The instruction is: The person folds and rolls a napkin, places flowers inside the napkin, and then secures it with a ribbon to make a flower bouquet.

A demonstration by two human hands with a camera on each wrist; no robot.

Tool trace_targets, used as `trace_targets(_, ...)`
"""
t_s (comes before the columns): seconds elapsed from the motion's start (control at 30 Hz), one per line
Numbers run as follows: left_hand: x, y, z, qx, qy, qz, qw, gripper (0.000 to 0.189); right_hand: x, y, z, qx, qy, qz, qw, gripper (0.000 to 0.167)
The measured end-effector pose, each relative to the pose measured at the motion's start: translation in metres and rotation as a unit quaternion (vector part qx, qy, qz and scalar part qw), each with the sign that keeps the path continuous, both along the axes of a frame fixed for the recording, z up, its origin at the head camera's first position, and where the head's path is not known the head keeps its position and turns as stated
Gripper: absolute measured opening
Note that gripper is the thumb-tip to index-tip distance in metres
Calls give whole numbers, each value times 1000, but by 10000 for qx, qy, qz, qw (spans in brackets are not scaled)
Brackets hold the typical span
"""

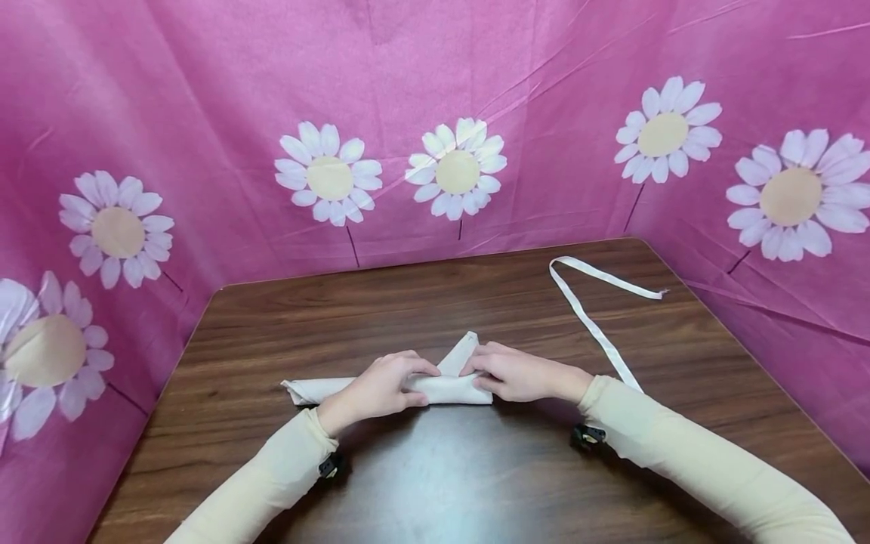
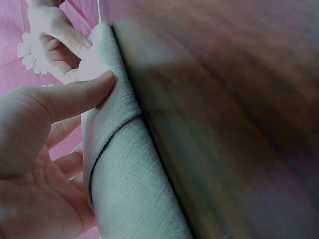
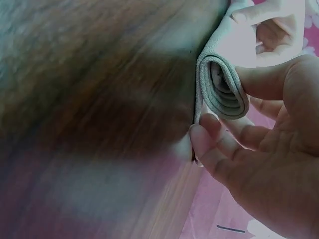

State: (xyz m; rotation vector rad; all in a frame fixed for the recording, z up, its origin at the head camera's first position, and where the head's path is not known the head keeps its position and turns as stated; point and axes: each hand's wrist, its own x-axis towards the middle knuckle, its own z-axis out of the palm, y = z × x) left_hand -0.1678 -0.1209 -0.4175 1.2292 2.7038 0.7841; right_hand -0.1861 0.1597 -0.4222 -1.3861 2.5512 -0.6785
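While clamping the cloth roll between thumb and fingers of left hand and right hand, out on the table, press evenly, keep the coiled end flush, and, ideally, smooth that pointed flap flat.

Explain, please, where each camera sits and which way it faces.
On the head: faces forward and down at the wooden table and daisy-print backdrop; shows left hand, right hand and cream sleeves.
On the left wrist: faces the rolled cloth; left hand near, right hand beyond.
On the right wrist: faces the cloth's coiled end; right hand near, left hand beyond.
Both wrist views share the cloth and hands.
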Motion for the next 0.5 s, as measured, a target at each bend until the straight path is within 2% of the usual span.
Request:
trace_targets(0.37,-1,2,-4,-54,149,112,9998,50,-6,-5,-2,-202,184,-235,9994,24)
trace_targets(0.5,-3,3,-5,-70,198,127,9997,54,-13,-6,-3,-417,-156,-450,9980,22)
